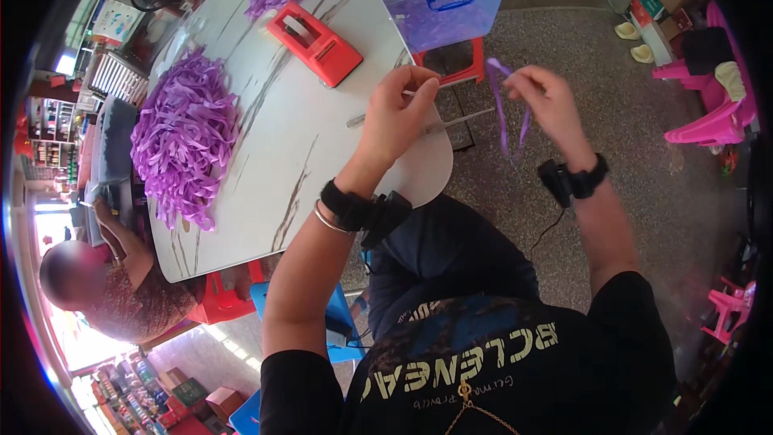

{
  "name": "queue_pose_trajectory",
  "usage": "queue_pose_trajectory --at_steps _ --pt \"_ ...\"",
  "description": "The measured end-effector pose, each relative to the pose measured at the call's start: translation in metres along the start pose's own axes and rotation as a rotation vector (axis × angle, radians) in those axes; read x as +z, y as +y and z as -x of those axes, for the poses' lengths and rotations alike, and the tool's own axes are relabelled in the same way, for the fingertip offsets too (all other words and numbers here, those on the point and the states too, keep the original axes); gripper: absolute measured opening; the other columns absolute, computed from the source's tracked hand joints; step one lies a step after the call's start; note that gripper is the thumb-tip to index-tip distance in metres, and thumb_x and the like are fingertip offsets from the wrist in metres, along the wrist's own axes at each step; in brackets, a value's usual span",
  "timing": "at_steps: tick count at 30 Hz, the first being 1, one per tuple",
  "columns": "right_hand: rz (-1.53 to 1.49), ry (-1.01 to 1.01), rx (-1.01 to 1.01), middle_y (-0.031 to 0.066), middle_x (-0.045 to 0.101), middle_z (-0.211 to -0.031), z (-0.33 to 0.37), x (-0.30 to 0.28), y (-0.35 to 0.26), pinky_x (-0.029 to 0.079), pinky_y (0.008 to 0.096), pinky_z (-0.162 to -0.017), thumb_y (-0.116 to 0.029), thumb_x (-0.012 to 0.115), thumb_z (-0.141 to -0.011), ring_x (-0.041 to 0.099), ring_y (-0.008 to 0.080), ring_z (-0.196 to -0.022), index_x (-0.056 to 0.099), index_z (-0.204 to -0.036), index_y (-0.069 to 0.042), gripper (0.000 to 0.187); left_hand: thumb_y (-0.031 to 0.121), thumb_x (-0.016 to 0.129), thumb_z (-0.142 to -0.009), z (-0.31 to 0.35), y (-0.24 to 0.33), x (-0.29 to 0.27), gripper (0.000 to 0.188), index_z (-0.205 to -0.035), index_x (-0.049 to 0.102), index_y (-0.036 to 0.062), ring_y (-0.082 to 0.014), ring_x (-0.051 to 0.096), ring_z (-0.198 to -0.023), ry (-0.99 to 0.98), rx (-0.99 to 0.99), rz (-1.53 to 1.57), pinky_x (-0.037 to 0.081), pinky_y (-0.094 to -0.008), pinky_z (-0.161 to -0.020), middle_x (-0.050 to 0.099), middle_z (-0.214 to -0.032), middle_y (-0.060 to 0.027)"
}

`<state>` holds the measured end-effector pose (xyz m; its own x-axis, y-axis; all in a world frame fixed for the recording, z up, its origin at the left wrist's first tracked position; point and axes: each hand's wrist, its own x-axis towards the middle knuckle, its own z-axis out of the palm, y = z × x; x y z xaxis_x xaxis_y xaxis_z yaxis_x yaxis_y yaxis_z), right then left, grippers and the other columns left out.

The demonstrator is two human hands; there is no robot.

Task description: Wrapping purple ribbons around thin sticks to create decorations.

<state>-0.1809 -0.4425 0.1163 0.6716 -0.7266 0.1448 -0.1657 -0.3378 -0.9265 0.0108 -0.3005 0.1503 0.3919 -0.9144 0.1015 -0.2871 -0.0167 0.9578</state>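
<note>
Right hand (547, 101) pinches a purple ribbon (503, 109), its loop dangling over the floor just past the table (322, 153) edge. Left hand (398, 113) is curled, perhaps gripping a thin stick (463, 119).

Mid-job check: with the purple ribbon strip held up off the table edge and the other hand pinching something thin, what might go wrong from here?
1. The right hand holds the looped purple ribbon strip out past the table edge, over the floor; a slip would likely drop it there.
2. The left hand pinches a thin white piece too small to identify; it could be fumbled.
3. The ribbon pile lies near the table's far edge and may spill.
</note>
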Motion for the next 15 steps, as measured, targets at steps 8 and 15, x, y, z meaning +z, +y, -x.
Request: queue_pose_trajectory --at_steps 8,15 --pt "-0.329 -0.087 -0.040 0.0033 0.063 -0.081 -0.004 0.056 0.028 0.046 0.0232 -0.069 -0.014 0.055 -0.088 0.058 0.0081 -0.074 0.062 -0.093 0.001 0.017 0.012 0.061 -0.080 -0.015 -0.019 0.001 0.016 -0.089 0.063 -0.0004 -0.0117 0.055 -0.066 0.038 0.032 -0.095 0.045 -0.0252 -0.062 0.061 -0.078 -0.0071" --pt "-0.422 -0.022 0.031 -0.0003 0.062 -0.075 0.008 0.079 0.032 0.041 0.0208 -0.058 -0.015 0.057 -0.087 0.053 0.0055 -0.065 0.063 -0.092 -0.001 0.016 0.017 0.064 -0.075 -0.022 -0.017 0.005 0.015 -0.086 0.067 0.0066 -0.0199 0.058 -0.066 0.069 0.083 -0.328 0.047 -0.0309 -0.062 0.059 -0.070 -0.0091"
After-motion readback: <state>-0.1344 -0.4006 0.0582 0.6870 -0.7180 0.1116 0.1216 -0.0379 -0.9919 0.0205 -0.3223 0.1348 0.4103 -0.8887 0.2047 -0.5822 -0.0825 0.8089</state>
